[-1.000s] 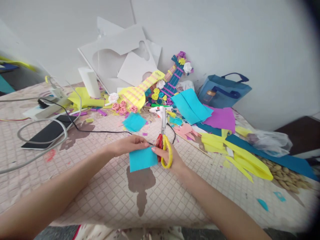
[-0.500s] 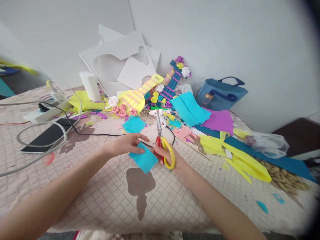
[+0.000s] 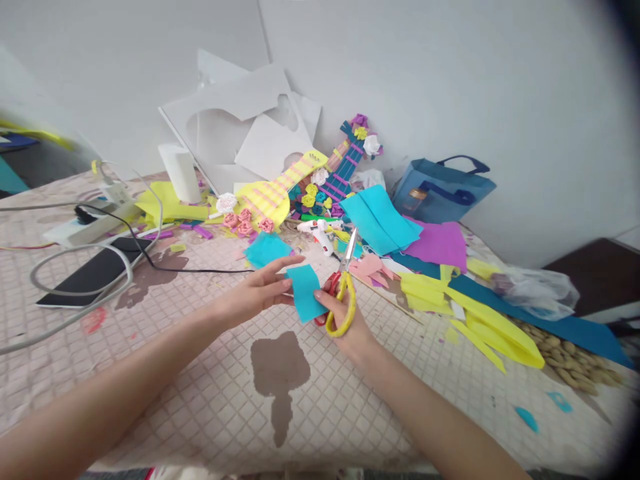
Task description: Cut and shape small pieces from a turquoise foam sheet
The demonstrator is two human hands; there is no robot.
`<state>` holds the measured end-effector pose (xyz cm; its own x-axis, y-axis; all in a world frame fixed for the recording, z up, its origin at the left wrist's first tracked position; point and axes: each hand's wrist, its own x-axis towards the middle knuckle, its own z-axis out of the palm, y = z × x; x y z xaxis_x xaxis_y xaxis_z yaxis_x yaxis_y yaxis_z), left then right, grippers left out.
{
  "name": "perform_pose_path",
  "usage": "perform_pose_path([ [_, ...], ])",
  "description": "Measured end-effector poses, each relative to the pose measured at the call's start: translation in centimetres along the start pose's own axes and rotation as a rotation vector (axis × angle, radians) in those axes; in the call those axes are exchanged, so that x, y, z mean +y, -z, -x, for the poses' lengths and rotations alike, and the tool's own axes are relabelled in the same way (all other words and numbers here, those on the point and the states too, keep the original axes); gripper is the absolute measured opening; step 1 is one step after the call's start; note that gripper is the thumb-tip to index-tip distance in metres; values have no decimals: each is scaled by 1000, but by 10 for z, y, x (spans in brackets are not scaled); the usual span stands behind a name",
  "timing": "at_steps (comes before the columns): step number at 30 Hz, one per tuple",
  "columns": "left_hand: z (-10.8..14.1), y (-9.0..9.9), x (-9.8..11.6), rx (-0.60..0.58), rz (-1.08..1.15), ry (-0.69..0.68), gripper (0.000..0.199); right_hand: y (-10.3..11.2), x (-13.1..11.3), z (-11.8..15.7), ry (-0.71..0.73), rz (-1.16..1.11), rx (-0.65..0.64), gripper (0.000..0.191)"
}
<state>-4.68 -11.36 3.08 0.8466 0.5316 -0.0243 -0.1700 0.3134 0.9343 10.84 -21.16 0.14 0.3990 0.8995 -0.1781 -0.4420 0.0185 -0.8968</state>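
Observation:
A small piece of turquoise paper (image 3: pixel 306 295) is pinched under the thumb of my right hand (image 3: pixel 345 319). That same hand keeps a pair of scissors (image 3: pixel 346 273) with red and yellow handles, blades together and pointing away. My left hand (image 3: pixel 267 287) is at the paper's left edge, fingers stretched and apart; whether its fingertips touch the paper is hard to tell. Just beyond lies a stack of turquoise paper squares (image 3: pixel 267 250). A white glue gun (image 3: pixel 323 235) rests past the scissors' tips.
Paper-flower-trimmed yellow (image 3: pixel 265 200) and blue (image 3: pixel 343 170) guitar shapes lean at the back. Right of them are turquoise sheets (image 3: pixel 377 220), purple paper (image 3: pixel 440 243), yellow strips (image 3: pixel 495 327), a blue bag (image 3: pixel 440 190) and peanuts (image 3: pixel 565 357). A black tablet (image 3: pixel 95 270) and cables lie left.
The turquoise piece has turned more upright and shifted right, under my right thumb. My left fingers have loosened from it. The scissors have tilted to the right.

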Motion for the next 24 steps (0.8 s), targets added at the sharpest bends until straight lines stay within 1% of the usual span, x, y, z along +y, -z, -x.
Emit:
perform_pose_path([
  [2,0,2,-2,-22,-38,-25,51,-1,0,0,-11,-36,-5,39],
  [6,-1,4,-4,-18,-93,-74,49,-3,0,3,-24,-67,-22,40],
  [11,0,1,-3,-5,-159,-125,51,-2,1,3,10,-73,-18,38],
  [18,0,-7,-7,111,-239,-174,56,0,5,3,41,22,12,35],
  [24,-1,-10,-9,191,-248,-209,53,0,6,2,46,5,30,35],
])
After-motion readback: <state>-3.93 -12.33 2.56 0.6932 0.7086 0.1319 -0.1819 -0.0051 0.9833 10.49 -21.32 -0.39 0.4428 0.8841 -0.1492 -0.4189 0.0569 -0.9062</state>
